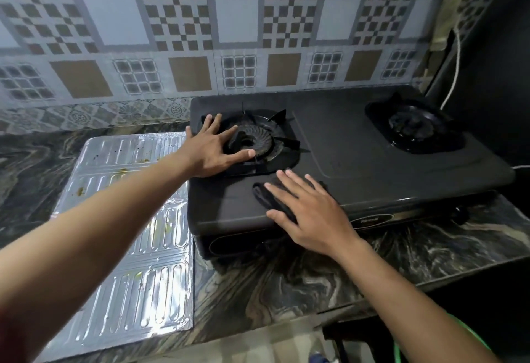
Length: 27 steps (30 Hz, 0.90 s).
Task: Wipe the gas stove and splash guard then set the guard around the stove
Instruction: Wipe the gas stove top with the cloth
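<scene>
A: so what's going on w/ the stove (pixel 358 144) rn?

B: it sits on the counter (pixel 272 282) against the tiled wall (pixel 200 32). Left hand (pixel 210 147) lies flat on the stove's left burner (pixel 255 140), fingers spread, not gripping anything.

A: and the right?

B: right hand (pixel 308 210) presses flat on a dark cloth (pixel 265 193) at the stove's front edge, fingers spread, palm down, no pinch.

A: guard?

B: splash guard (pixel 129 219) lies flat on the counter just left of the stove, touching its side, w/ brownish spots on the foil. Right burner (pixel 415 127) is bare.
</scene>
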Motion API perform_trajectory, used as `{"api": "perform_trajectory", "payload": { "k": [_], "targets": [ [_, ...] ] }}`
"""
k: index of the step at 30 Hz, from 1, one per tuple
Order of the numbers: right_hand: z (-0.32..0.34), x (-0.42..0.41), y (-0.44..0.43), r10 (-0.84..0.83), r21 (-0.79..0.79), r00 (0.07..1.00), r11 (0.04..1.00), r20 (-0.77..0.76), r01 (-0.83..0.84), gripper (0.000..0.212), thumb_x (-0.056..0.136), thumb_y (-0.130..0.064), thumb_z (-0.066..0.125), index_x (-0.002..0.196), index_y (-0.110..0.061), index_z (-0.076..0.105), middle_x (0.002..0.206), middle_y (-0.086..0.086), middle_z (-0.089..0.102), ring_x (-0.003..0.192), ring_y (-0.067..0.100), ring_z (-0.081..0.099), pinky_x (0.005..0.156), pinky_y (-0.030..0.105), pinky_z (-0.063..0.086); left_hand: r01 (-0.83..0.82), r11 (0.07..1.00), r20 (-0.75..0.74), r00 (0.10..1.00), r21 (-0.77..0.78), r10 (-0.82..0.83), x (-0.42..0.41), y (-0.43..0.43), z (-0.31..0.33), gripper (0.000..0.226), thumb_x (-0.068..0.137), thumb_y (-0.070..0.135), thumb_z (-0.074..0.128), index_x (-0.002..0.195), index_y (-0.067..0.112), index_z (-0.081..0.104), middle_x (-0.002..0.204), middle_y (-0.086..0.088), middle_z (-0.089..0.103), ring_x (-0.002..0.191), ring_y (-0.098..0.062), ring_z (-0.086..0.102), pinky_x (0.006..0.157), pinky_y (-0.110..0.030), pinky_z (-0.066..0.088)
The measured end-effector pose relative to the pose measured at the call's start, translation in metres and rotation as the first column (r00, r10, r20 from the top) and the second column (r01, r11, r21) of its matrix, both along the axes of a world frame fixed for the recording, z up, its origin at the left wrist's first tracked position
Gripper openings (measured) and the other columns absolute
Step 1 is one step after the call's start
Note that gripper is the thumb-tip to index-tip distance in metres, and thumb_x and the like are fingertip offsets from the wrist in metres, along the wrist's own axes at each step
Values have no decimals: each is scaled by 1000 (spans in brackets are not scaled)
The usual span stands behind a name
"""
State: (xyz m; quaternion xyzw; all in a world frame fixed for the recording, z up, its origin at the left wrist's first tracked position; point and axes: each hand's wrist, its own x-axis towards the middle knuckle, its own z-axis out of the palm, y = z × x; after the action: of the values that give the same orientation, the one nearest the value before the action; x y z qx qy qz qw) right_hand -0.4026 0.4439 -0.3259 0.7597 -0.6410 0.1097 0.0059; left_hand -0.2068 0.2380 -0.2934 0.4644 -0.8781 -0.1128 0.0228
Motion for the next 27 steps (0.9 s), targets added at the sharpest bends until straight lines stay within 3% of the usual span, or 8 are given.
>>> {"api": "perform_trajectory", "payload": {
  "k": [5, 8, 12, 15, 17, 19, 22, 27],
  "targets": [
    [10, -37, 5, -60, 91, 977, 995, 204, 42, 57, 99, -58, 30, 150, -35, 37, 161, -11, 20, 150, 2, 8, 123, 36, 6, -23, 1000, 8, 1000, -16, 23, 0, 4, 4, 115, 63, 101, 17, 158, 35, 15, 167, -8, -8, 153, -26, -13, 117, -67, -3],
    [16, -40, -1, -104, 102, 898, 993, 428, 67, 46, 102, -35, 45, 149, -32, 41, 157, -10, 33, 146, -3, 17, 122, 29, 12, -64, 998, -7, 998, 1, 64, -1, 13, 5, 111, 67, 98, 19, 158, 35, 10, 166, -10, -9, 152, -28, -14, 117, -66, -3],
    [22, -45, -2, -158, 110, 898, 986, 411, 124, 58, 96, -29, 60, 150, -19, 41, 157, -3, 35, 147, 6, 23, 115, 16, 15, -54, 996, -87, 995, -77, 48, -10, 44, 8, 80, 92, 74, 31, 158, 34, 13, 167, -10, -4, 153, -29, -12, 120, -61, -2],
    [26, -48, -6, -256, 126, 908, 966, 332, 226, 65, 92, -40, 64, 148, -13, 44, 151, 0, 45, 141, 19, 34, 114, 24, 25, 0, 965, -167, 985, -262, -45, -24, 76, 5, 70, 95, 64, 39, 155, 32, 28, 166, -9, 14, 154, -30, -1, 121, -60, 7],
    [32, -50, -11, -277, 130, 909, 960, 313, 248, 61, 89, -38, 67, 143, -14, 51, 140, 1, 54, 131, 23, 46, 108, 30, 36, 38, 922, -205, 971, -385, -126, -36, 98, 3, 64, 90, 58, 49, 147, 28, 44, 155, -7, 39, 150, -31, 22, 117, -58, 25],
    [38, -50, -16, -283, 130, 886, 959, 367, 252, 53, 85, -29, 69, 136, -19, 57, 130, 1, 60, 121, 23, 56, 101, 32, 45, 59, 869, -190, 967, -492, -173, -48, 115, 4, 57, 86, 54, 55, 135, 25, 58, 134, -3, 58, 131, -30, 46, 102, -48, 43],
    [42, -52, -21, -304, 143, 841, 953, 448, 268, 43, 83, -18, 69, 125, -22, 66, 120, 2, 66, 111, 21, 62, 94, 30, 49, 68, 867, -83, 989, -494, -125, -62, 133, 6, 52, 86, 59, 49, 123, 27, 66, 107, 4, 69, 107, -27, 54, 83, -40, 47],
    [47, -65, -21, -231, 129, 706, 972, 670, 196, 23, 85, -9, 69, 98, -27, 75, 91, -7, 72, 85, 9, 66, 72, 19, 48, -6, 919, -14, 1000, -394, 1, -74, 144, 6, 57, 86, 60, 36, 122, 29, 67, 104, 4, 73, 107, -28, 53, 85, -39, 46]
  ]
}}
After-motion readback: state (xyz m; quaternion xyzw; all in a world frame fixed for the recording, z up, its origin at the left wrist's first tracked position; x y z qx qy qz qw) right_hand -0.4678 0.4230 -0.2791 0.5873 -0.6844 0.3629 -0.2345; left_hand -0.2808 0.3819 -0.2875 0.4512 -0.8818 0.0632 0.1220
